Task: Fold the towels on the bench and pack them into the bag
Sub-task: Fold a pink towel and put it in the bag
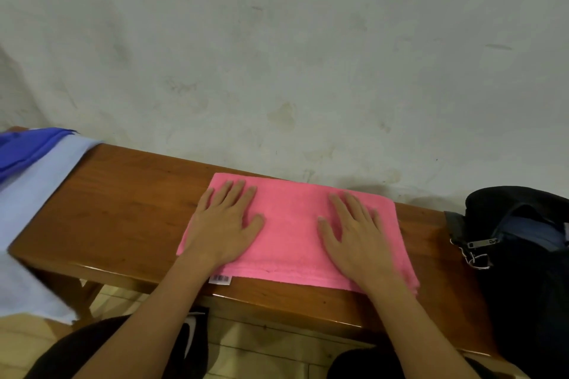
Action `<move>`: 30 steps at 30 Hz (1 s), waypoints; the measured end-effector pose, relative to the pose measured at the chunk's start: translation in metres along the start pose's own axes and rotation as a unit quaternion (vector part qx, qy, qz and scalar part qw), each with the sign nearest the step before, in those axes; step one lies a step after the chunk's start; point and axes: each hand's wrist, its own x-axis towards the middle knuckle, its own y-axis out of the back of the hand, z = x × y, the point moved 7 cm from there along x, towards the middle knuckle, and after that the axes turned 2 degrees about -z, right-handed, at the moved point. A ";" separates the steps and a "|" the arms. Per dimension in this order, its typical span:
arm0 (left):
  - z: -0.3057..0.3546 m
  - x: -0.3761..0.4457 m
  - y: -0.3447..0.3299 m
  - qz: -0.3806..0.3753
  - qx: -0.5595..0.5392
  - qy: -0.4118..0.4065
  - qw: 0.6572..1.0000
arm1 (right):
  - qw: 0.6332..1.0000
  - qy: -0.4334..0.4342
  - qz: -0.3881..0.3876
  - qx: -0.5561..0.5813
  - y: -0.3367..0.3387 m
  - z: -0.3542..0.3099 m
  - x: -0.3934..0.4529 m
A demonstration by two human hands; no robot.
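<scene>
My left hand (pixel 226 221) and right hand (pixel 357 232) press flat, fingers spread, on the pink towel (pixel 289 234) on the desk (pixel 123 203); bag (pixel 523 255) at right

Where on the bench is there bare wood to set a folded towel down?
Bare wood lies between the light blue towel and the pink towel, and a narrower strip between it and the black bag. Both hands crowd the middle.
</scene>
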 end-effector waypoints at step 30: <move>-0.039 -0.028 0.044 0.005 -0.378 0.258 0.889 | 0.990 0.070 -0.101 -0.069 -0.020 -0.063 0.006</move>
